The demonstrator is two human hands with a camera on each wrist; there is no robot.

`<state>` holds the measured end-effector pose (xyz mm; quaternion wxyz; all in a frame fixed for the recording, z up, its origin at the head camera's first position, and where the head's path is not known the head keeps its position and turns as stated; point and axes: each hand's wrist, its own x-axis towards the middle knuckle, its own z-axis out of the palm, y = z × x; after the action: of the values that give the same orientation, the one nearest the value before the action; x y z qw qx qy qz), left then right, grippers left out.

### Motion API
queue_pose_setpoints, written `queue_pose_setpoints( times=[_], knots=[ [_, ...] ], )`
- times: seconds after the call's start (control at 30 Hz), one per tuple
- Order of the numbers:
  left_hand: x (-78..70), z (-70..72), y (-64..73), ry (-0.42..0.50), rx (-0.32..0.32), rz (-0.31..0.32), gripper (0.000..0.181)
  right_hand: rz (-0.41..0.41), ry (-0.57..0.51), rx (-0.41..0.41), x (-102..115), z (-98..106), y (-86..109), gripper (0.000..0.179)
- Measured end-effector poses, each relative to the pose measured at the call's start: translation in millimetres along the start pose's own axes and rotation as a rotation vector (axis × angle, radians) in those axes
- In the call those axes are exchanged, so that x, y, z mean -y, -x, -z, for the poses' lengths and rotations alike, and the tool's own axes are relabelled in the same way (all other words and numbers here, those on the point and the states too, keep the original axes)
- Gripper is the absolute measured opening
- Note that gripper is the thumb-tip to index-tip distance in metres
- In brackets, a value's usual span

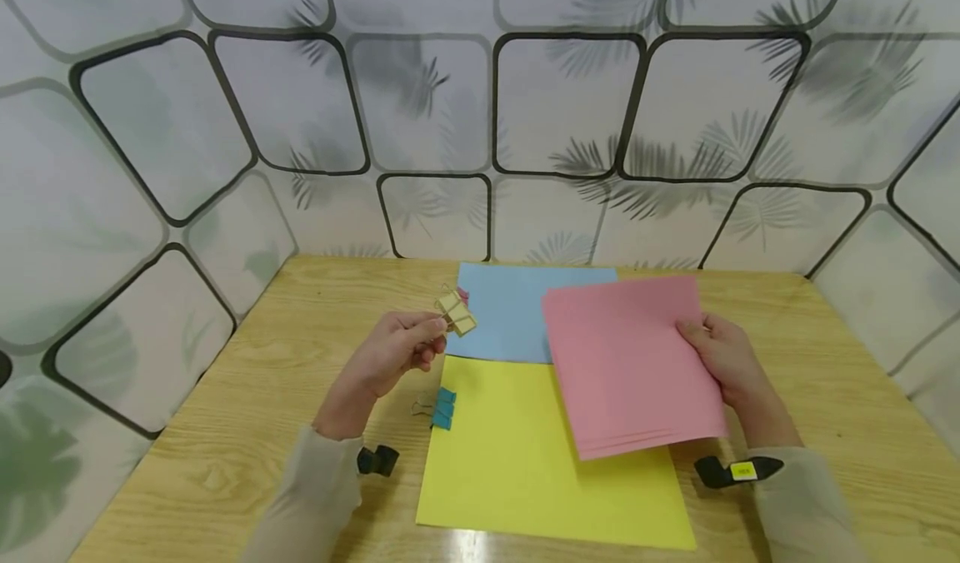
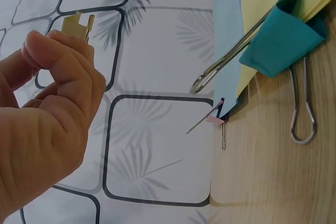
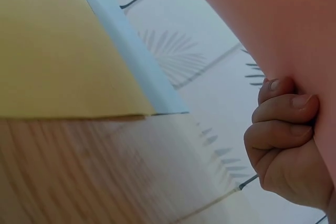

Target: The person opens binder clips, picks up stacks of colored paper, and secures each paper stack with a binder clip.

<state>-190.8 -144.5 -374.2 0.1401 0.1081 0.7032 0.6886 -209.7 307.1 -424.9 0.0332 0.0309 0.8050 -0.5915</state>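
Between thumb and fingers, my left hand [image 1: 393, 346] pinches a gold binder clip [image 1: 456, 311] above the table. My right hand [image 1: 727, 355] grips the right edge of several pink sheets [image 1: 633, 371], raised and tilted over the other paper. Below them lies yellow paper [image 1: 517, 463] with a teal binder clip [image 1: 443, 409] on its left edge. Blue paper [image 1: 517, 313] lies behind the yellow, and a small pink clip [image 1: 462, 296] on its left edge is partly hidden by the gold one. In the right wrist view, curled fingers [image 3: 286, 114] press against the pink sheets.
Everything lies on a light wooden table [image 1: 247, 430]. A patterned wall covering [image 1: 435, 113] with dark outlines and leaf prints rises behind the table and at both sides. Black straps with devices [image 1: 738, 471] sit at both wrists.
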Motion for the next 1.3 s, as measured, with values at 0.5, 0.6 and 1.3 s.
queue_pose_setpoints(
  times=[0.5, 0.6, 1.3],
  knots=[
    [10.1, -20.7, -3.2, -0.088, 0.145, 0.014, 0.027, 0.025, -0.094, -0.001, 16, -19, 5.8, 0.035],
    [12.6, -23.8, -3.9, -0.124, 0.183, -0.001, 0.028, 0.018, -0.125, 0.008, 17, -21, 6.0, 0.033],
    [18.0, -40.2, -4.8, -0.114, 0.342, 0.003, 0.029, 0.020, -0.098, 0.037, 28, -34, 9.2, 0.043]
  ],
)
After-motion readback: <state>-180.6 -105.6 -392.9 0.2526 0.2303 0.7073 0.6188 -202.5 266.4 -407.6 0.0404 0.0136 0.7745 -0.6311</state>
